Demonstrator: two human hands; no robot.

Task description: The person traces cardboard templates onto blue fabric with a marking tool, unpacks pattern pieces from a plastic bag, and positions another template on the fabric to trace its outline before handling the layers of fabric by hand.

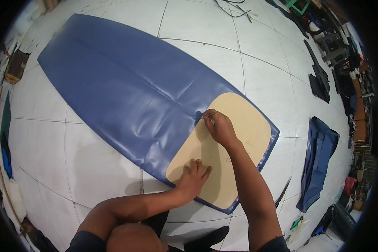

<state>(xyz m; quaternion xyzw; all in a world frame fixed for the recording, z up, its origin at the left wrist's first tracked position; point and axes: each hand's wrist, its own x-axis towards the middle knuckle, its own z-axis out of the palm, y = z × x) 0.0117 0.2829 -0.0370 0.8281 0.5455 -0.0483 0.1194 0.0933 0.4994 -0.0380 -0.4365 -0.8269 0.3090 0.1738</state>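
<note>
A floor of large white tiles [101, 164] fills most of the view, and spread over it lies a long blue sheet [113, 80], glossy and creased, with its narrower end toward the upper left and its wider end toward the lower right. On that wider end rests a beige panel [245, 122] with rounded corners, flat on top of the sheet, a strip of blue showing along its right and lower edges. Well to the right of the panel, a folded piece of blue material [319, 161] lies by itself on the tiles. Farther up on that side are a black scrap [320, 82] and, among crowded items by the rim, a grey stool [332, 48]. The right hand [218, 126] is over the panel's upper-left edge, its fingertips pinched together around something slim. The left hand [193, 179] is lower on the panel, grasping nothing, its fingers spread and pressed down on the beige surface. A brown box [17, 66] stands near the left rim, apart from the sheet. A dark pointed thing [283, 193] lies just right of the right forearm. Smallest is the slim thing [204, 114] in the right hand's pinch, too small to identify.
</note>
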